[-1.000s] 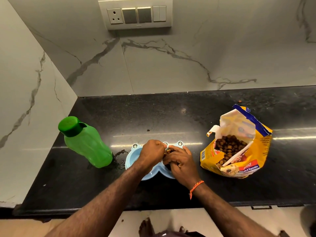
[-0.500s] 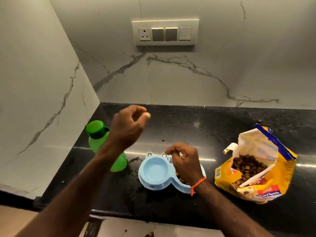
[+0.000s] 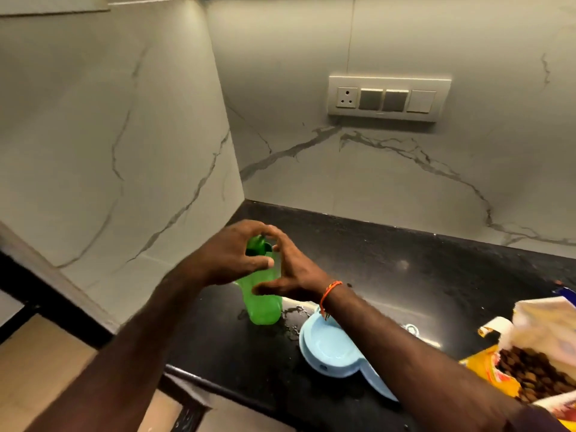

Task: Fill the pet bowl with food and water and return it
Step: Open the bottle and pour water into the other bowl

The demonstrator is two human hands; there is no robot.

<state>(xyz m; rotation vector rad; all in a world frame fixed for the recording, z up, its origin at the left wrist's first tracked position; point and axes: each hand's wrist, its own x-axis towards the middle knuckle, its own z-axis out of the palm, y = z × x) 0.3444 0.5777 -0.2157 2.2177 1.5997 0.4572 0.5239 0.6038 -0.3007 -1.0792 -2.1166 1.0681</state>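
On black counter (image 3: 389, 275): bottle (image 3: 263, 304); marble walls (image 3: 124, 135).

Both hands (image 3: 265, 269) reach the green bottle (image 3: 263, 304).

Glossy black speckled stone for the countertop (image 3: 389, 275), wet in patches; smooth, veined marble-look tiling on the walls (image 3: 311, 182); translucent green plastic for the bottle (image 3: 263, 307); smooth pale-blue plastic for the pet bowl (image 3: 327, 350); shiny crinkled film on the food bag (image 3: 486, 369).
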